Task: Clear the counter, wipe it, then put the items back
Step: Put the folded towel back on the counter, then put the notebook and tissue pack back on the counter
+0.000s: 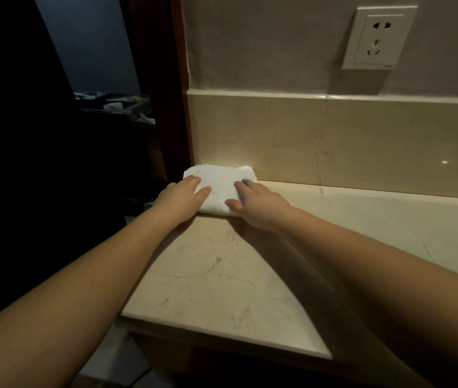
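Observation:
A folded white towel (220,182) lies flat in the far left corner of the beige marble counter (222,275), against the backsplash. My left hand (183,198) presses on its left part with fingers spread. On the towel's right part rests my right hand (255,207), fingers extended and thumb at the near edge. Both forearms reach in from the bottom of the view. Nothing else stands on the visible counter.
A marble backsplash (362,141) runs along the wall, with a white wall socket (376,37) above it at the right. A dark wooden door frame (177,93) borders the counter's left end. Beyond it, a dark cart (118,106) holds supplies.

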`<action>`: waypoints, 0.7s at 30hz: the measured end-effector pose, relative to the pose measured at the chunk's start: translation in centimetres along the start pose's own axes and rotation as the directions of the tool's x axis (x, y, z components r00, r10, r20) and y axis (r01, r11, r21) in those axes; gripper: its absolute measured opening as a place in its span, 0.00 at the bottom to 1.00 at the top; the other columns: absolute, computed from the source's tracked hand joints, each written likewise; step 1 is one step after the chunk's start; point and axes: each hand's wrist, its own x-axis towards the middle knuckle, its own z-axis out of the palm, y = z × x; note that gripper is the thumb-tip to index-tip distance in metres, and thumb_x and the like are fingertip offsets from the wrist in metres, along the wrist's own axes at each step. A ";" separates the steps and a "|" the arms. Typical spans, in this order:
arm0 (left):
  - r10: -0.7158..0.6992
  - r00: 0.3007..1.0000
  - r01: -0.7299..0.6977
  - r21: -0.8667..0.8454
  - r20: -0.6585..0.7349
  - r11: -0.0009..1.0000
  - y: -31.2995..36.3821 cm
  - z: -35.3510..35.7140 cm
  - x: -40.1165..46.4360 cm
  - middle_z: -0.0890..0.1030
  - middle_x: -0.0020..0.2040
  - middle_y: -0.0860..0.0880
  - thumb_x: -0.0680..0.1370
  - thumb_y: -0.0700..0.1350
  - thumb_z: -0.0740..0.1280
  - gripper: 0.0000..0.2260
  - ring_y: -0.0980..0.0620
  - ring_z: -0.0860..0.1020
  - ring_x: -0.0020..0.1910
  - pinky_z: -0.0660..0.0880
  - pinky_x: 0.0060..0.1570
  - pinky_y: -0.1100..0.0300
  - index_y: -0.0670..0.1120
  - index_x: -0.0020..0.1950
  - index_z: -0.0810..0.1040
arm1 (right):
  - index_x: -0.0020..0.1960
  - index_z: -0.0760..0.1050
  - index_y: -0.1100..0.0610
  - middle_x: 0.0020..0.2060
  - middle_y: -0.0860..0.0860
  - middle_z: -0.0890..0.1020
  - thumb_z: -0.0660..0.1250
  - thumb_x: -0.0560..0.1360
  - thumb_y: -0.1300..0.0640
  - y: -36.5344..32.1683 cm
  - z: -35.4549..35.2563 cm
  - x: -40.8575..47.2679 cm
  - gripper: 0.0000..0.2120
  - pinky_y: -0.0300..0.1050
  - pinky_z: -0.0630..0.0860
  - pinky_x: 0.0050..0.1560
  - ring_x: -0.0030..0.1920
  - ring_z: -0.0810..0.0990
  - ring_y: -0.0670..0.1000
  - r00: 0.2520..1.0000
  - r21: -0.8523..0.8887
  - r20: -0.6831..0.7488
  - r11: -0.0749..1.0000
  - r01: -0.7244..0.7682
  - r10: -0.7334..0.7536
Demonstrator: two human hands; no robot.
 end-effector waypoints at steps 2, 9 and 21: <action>-0.036 0.998 0.041 -0.091 0.054 0.995 0.8 -1.2 -0.2 0.66 0.73 0.46 0.81 0.57 0.53 0.23 0.44 0.70 0.64 0.73 0.59 0.51 0.52 0.75 0.61 | 0.75 0.57 0.53 0.75 0.52 0.60 0.50 0.80 0.39 -0.1 -0.4 -0.3 0.29 0.56 0.65 0.64 0.71 0.63 0.55 1.000 -0.016 0.024 1.000 0.001 -0.001; -0.023 1.000 0.023 -0.084 -0.001 0.996 5.4 -6.3 -3.2 0.69 0.73 0.46 0.80 0.59 0.58 0.26 0.43 0.70 0.68 0.68 0.61 0.52 0.48 0.75 0.65 | 0.71 0.66 0.53 0.67 0.53 0.72 0.59 0.79 0.43 1.7 -5.4 -4.3 0.24 0.46 0.70 0.55 0.61 0.75 0.55 0.996 0.161 -0.082 0.987 -0.019 0.033; 0.274 0.960 -0.253 -0.586 -0.055 0.770 27.0 -5.0 -24.4 0.78 0.47 0.60 0.79 0.52 0.62 0.09 0.65 0.74 0.46 0.70 0.43 0.61 0.53 0.56 0.79 | 0.61 0.76 0.50 0.58 0.46 0.79 0.57 0.79 0.46 17.0 -9.9 -36.3 0.16 0.47 0.73 0.55 0.57 0.76 0.50 0.955 0.021 -0.242 0.985 -0.169 0.169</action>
